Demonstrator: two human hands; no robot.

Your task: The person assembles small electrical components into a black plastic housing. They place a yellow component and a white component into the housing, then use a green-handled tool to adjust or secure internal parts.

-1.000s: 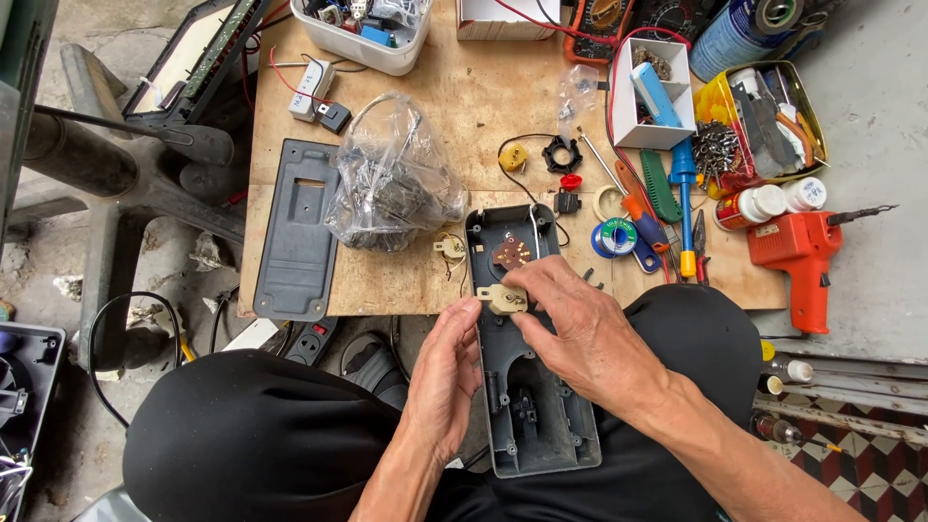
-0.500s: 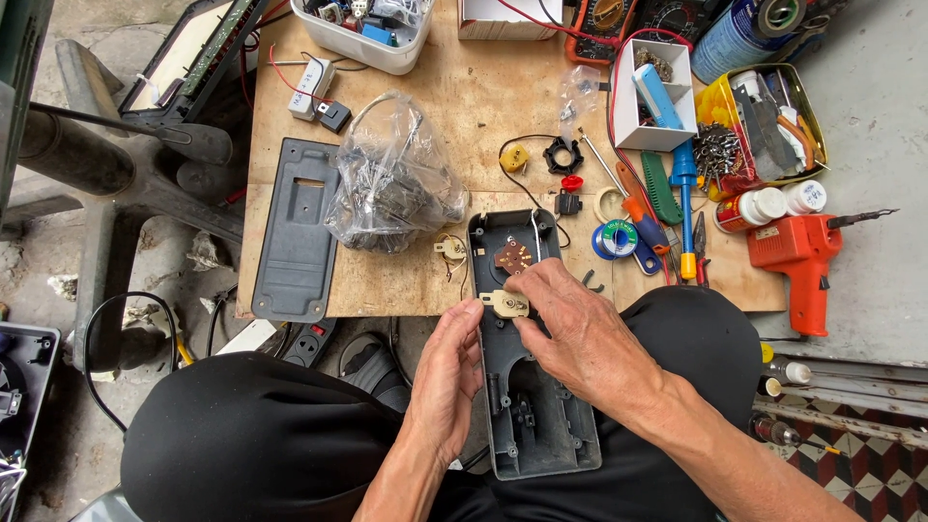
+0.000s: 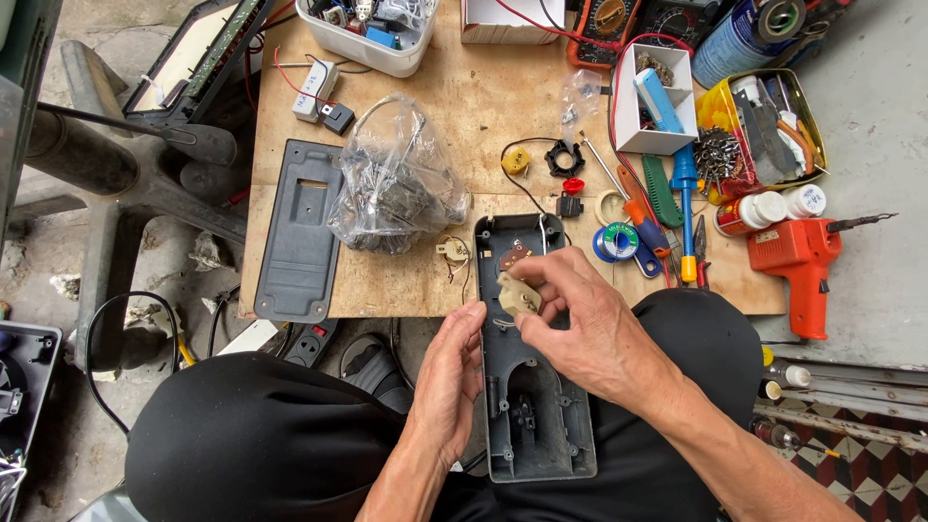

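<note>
- Barely any change over the last second: the right hand (image 3: 590,324) keeps its fingertips pinched on the small beige part (image 3: 519,295), only nudging it over the upper half of the open grey casing (image 3: 530,387).
- The left hand (image 3: 452,372) stays curled against the casing's left wall, steadying it; the casing bridges the table's (image 3: 464,116) near edge and the lap.
- So the fitting looks unfinished.
- Hard to make out: the part's underside and the left fingertips, hidden by the casing.
</note>
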